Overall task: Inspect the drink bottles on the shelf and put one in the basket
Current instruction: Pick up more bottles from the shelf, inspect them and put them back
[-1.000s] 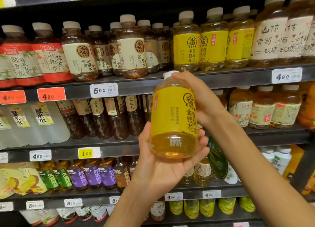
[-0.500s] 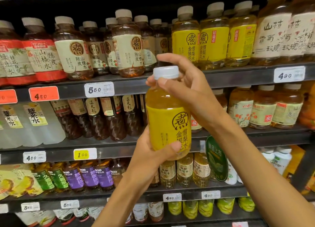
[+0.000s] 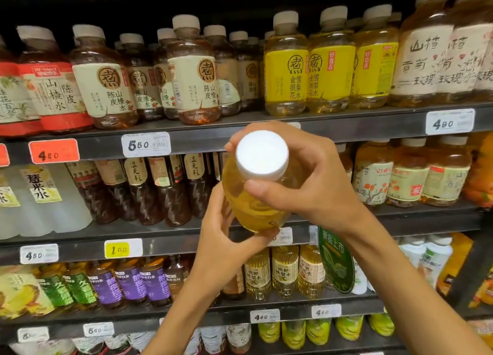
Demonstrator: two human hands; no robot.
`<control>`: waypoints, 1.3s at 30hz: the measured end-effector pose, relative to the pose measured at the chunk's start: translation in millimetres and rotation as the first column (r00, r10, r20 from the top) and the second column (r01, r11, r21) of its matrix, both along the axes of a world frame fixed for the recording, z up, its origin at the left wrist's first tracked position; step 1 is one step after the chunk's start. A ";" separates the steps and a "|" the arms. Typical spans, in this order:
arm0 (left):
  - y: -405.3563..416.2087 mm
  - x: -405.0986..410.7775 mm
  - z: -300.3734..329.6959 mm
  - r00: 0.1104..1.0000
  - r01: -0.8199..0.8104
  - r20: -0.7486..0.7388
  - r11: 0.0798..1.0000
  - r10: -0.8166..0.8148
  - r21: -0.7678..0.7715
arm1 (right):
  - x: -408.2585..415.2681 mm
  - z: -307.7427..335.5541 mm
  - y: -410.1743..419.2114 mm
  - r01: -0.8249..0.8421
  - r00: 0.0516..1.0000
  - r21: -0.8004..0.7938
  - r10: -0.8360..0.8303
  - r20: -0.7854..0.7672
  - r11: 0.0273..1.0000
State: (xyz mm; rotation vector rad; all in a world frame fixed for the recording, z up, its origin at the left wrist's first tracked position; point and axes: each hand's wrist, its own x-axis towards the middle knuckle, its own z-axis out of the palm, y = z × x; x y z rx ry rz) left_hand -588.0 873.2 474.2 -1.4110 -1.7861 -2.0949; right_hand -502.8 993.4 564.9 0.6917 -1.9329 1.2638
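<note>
Round clear plastic bottle (image 3: 253,205) tilted, ribbed white cap (image 3: 262,155), fingers of both hands gripping it

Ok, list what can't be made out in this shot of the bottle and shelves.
- Yellow bottle: head view; its label faces away, cap tipped toward the camera, and both hands, left hand and right hand, cover its sides.
- Basket: not in the frame.
- Price tag behind the bottle: partly hidden by the left hand.
- Bottom shelf bottles: cut off by the lower edge.
- Small label print: blurred.
</note>
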 end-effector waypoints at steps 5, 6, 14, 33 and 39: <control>14.6 -1.8 -2.2 0.992 -0.108 -0.080 0.988 0.100 -0.109 | 1.8 -8.5 -3.5 0.077 0.995 0.008 -0.076 -0.065 0.997; 15.7 -2.6 0.7 0.989 -0.122 -0.104 0.983 0.108 -0.140 | 3.4 -10.1 -3.4 0.081 0.994 0.035 -0.079 -0.077 0.996; 7.0 7.0 20.0 0.971 -0.201 -0.162 0.966 0.174 -0.166 | 18.3 -13.6 1.1 0.079 0.992 0.201 -0.057 -0.116 0.976; -10.2 20.5 9.7 0.946 0.278 0.234 0.934 -0.225 -0.225 | -17.3 12.2 19.1 -0.344 0.816 -0.416 0.487 0.311 0.842; -11.2 24.1 12.9 0.959 0.194 0.227 0.976 -0.167 -0.102 | -21.9 12.4 14.8 -0.194 0.909 -0.508 0.349 0.229 0.839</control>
